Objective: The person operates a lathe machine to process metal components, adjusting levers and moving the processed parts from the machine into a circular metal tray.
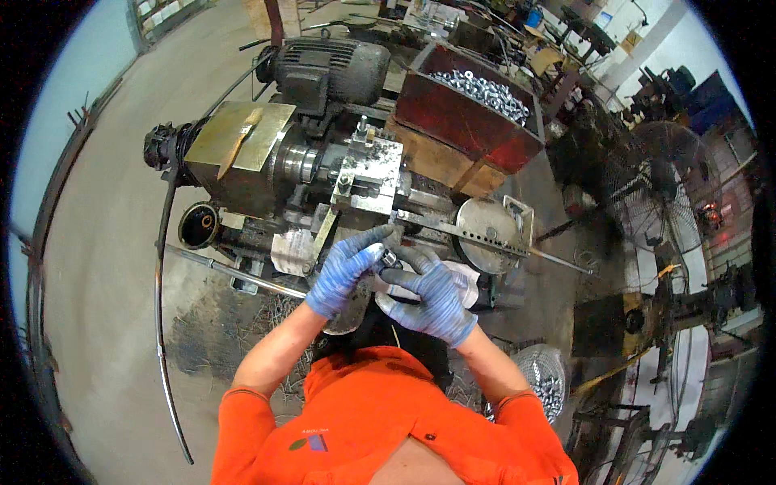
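Both my hands wear blue-grey work gloves with darkened fingers and meet in front of the machine. My left hand (347,271) pinches a small shiny metal part (390,259) between thumb and forefinger. Close by on the right, my right hand (436,301) has its fingers spread toward that part, the fingertips at its edge. Gloved fingers hide much of the part, so its exact kind does not show. Just beyond my hands stands a small lathe-like machine with a bright chuck (299,164) and a metal tool block (369,174).
A dark red bin (469,121) of small shiny metal parts sits behind the machine, beside a motor (331,73). A brush (240,145) lies on the machine's cover. A perforated bar (477,234) extends right. A bag of metal parts (546,384) stands near my right elbow; a fan (653,174) is farther right.
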Demonstrator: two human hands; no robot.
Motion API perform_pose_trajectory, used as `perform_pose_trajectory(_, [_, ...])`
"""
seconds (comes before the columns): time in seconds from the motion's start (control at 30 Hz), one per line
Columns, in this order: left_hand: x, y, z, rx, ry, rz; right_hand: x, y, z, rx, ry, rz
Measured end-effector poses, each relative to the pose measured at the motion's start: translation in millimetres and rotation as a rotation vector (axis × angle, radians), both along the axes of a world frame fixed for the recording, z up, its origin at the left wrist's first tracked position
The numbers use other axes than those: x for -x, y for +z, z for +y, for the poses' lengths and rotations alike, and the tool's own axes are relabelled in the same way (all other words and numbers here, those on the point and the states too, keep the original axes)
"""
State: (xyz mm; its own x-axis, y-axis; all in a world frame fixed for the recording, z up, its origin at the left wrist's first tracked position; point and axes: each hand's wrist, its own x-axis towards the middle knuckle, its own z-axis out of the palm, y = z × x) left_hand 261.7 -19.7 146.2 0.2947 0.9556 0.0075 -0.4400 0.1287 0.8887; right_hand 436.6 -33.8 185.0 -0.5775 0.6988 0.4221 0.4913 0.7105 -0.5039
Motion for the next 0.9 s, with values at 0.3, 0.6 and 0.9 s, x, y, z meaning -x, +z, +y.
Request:
perform_pose_trajectory(0.3, [3.6, 19.4, 4.1, -0.043, 0.192, 0.037, 28.7, -14.5, 21.5, -0.087, -0.006, -0.051])
perform_pose_trajectory(0.6, [21.4, -20.9, 25.7, -0.083, 0.091, 0.011, 33.7, -18.1, 24.6, -0.129, -0.126, -0.016])
perform_pose_trajectory(0.9, [14.0, -19.7, 24.3, -0.076, 0.032, 0.023, 20.2, -11.6, 19.1, -0.178, -0.119, 0.033])
